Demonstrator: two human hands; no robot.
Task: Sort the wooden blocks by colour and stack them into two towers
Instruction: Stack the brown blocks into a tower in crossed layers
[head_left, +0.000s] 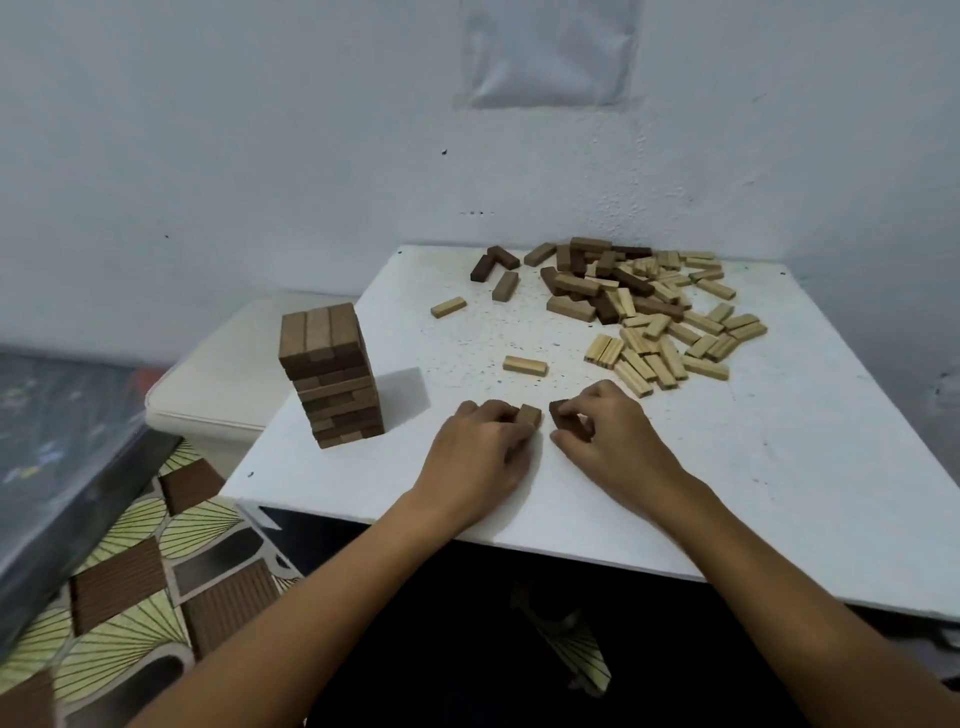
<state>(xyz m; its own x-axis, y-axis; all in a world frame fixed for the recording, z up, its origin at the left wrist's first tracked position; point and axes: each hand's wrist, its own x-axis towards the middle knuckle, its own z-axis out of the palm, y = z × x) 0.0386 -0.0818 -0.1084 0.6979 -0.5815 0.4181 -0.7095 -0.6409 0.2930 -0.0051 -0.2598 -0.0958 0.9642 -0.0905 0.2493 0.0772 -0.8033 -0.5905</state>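
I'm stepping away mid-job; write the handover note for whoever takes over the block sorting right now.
Left hand: grips a dark brown wooden block at the front of the white table.
Right hand: grips a second dark brown wooden block beside it.
Done: a tower of dark brown wooden blocks stands at the table's left edge.
Left: no light tower yet. The mixed pile of light and dark wooden blocks lies at the far right, with two stray light wooden blocks nearer. Add the remaining dark blocks, then stack the light ones.
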